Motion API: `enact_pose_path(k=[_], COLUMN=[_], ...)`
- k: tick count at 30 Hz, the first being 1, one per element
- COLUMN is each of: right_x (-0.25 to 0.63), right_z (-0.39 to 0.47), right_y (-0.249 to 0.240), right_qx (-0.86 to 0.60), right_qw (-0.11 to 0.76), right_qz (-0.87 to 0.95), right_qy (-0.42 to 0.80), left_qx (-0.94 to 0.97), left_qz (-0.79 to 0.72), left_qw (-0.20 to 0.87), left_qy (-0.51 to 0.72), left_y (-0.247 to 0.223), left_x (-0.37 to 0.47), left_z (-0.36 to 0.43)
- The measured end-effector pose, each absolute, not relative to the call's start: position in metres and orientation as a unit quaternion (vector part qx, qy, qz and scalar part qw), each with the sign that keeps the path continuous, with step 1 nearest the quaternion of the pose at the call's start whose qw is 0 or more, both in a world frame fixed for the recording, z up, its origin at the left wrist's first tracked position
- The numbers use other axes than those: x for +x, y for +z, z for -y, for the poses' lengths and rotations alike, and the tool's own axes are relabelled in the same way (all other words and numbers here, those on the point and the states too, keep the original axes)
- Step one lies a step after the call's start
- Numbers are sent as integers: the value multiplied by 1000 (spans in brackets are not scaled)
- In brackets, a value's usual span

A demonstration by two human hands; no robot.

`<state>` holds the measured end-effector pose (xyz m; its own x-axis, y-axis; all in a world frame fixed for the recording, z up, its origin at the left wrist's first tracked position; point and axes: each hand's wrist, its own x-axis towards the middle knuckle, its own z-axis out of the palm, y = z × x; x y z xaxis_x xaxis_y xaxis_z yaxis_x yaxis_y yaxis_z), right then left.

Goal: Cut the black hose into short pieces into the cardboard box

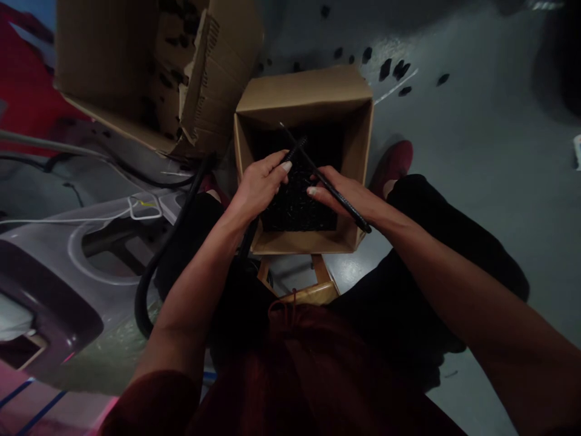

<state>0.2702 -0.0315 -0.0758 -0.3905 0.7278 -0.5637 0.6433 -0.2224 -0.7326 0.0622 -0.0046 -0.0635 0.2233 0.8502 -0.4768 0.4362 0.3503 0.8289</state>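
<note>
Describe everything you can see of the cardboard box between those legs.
The box is plain brown cardboard, open at the top, its far flap leaning outward. Inside lies a black heap, too dim to identify. It sits between the person's legs, close to another box with a ragged edge. The left hand and right hand are above its opening; whether they touch it is unclear.

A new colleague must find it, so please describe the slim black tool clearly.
Find the cardboard box between the person's legs. Over its opening, the right hand holds the slim black tool slantwise. Unlike the black piece in the left hand, it narrows to a thin, pale tip.
</note>
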Motion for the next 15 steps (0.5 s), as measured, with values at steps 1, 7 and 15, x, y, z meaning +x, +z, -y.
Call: enact_pose_path(k=[1,7,15], right_x=[269,267,262], right_z=[32,34,39], right_y=[-75,-74,-69], right_qx=[-551,-554,-587], right_qw=[37,57,49], right_qz=[626,644,609], right_qy=[551,525,531], left_qx=[542,524,449], left_qz=[-592,-590,-608], left_qw=[568,588,628], left_qy=[180,176,184], left_y=[-63,-59,-57], left_x=[62,61,68], left_z=[5,4,4])
